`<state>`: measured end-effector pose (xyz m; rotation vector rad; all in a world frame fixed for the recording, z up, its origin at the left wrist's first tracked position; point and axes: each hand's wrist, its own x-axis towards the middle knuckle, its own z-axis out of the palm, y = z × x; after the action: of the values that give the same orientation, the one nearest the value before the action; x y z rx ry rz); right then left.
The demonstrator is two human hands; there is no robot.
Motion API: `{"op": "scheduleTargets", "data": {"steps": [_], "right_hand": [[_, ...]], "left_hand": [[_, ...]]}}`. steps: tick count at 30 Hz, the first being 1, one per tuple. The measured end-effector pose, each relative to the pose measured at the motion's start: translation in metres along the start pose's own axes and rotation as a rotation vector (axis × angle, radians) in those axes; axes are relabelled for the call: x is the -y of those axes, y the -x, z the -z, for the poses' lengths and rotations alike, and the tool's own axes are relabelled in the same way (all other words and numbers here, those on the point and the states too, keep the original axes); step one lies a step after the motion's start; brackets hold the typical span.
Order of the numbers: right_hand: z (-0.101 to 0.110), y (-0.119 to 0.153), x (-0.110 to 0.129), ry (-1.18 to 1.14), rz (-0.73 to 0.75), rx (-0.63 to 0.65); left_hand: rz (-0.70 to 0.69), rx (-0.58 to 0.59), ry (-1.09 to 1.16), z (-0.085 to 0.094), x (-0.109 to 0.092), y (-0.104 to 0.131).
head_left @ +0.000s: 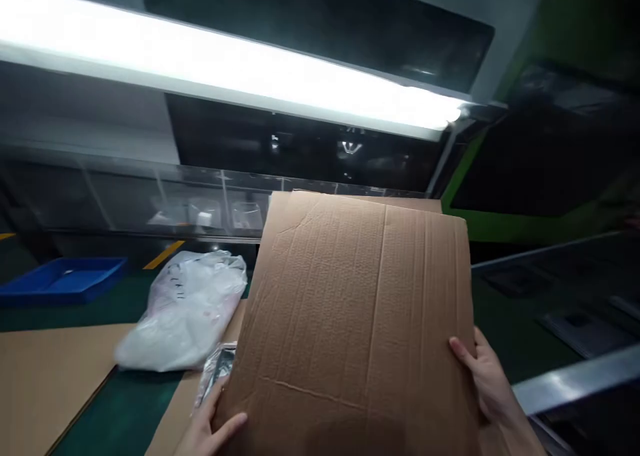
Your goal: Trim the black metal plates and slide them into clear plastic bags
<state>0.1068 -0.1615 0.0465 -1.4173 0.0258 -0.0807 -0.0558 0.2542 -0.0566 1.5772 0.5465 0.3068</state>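
You hold one cardboard sheet (360,316) with both hands: left hand (213,426) and right hand (483,376) pinching its edges. One plastic bag (185,309) lies left of the sheet.

I see my left hand (210,429) at seven o'clock and right hand (487,379) at four o'clock, both bare, ungloved, no sleeves.

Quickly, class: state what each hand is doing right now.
Left hand: closed on the cardboard sheet, lower left edge.
Right hand: gripping its right edge.
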Motion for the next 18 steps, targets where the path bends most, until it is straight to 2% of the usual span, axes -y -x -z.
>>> {"op": "scheduleTargets", "data": {"steps": [3,6,8,12,14,18], "right_hand": [[0.031,0.006,-0.026,0.001,0.028,-0.017],[0.048,0.022,-0.047,-0.018,-0.038,0.013],[0.051,0.031,-0.055,-0.029,-0.066,0.003],[0.049,0.04,-0.062,-0.067,-0.083,-0.041],[0.048,0.04,-0.063,-0.062,-0.078,-0.067],[0.053,0.039,-0.055,0.045,-0.021,-0.095]], "left_hand": [[-0.001,0.046,0.178,-0.033,0.001,-0.015],[0.06,0.063,0.275,-0.044,-0.015,-0.017],[0.046,0.054,0.298,-0.04,-0.037,-0.015],[-0.119,0.025,0.368,-0.019,-0.083,-0.009],[-0.206,-0.011,0.366,-0.011,-0.095,-0.005],[-0.339,-0.057,0.333,-0.001,-0.102,0.003]]}}
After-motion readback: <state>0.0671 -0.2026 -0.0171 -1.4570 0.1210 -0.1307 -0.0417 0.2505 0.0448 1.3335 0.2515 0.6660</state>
